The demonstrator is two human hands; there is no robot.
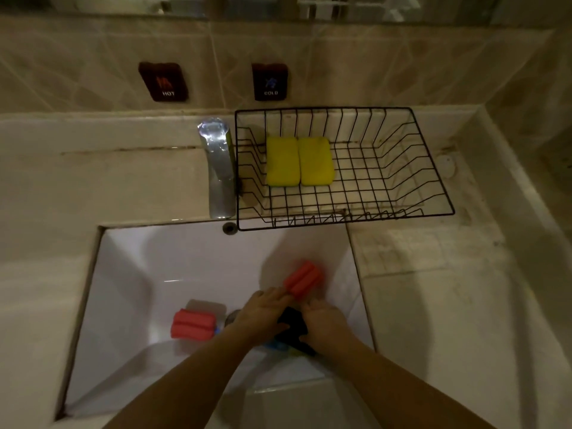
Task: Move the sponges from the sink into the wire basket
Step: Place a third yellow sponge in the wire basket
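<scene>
Both forearms are extended into the white sink [123,274] from the near edge. A red ribbed sponge [303,278] is pinched at its near end between the fingertips of the left hand [263,314] and the right hand [325,323], and is raised above the basin floor. A dark object [292,326] is located between and beneath the two hands; whether it is gripped cannot be told. A second red sponge [193,325] is positioned on the sink floor, left of the hands. Two yellow sponges [298,161] are placed side by side, touching, in the black wire basket [402,168], just beside the chrome faucet [218,168].
</scene>
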